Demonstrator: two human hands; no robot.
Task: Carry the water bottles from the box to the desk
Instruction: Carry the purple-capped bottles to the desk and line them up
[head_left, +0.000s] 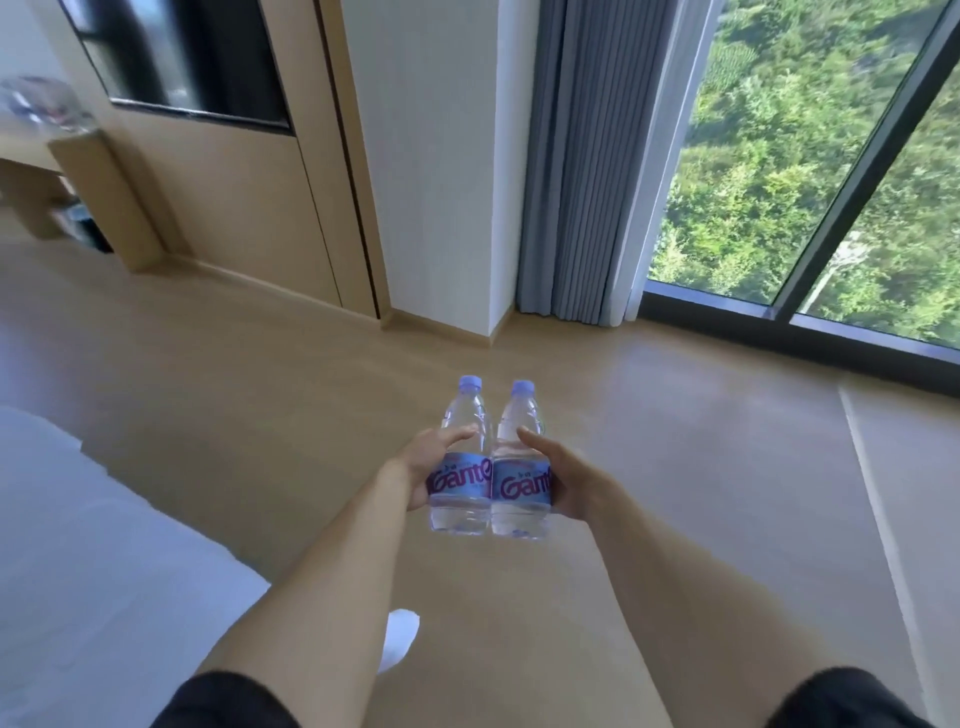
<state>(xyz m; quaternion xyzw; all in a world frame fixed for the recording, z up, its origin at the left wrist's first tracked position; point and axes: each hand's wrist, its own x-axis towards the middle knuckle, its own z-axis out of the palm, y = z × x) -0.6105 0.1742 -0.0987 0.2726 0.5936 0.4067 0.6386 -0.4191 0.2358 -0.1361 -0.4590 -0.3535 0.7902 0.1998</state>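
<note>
Clear plastic, blue-capped and full: two water bottles, the left bottle (461, 462) and the right bottle (521, 467), are carried upright and touching each other, above the wooden floor (675, 415). The left hand (434, 467) wraps the left bottle at its label, and the right hand (563, 480) wraps the right one the same way. The worktop (31, 161) shows blurred at far left, well apart from the bottles, beyond the bed (78, 545). The likely risk is a slip: each bottle hangs in a single one-handed grip on a smooth label, and a turn toward the worktop could knock them together or loosen a hold.
</note>
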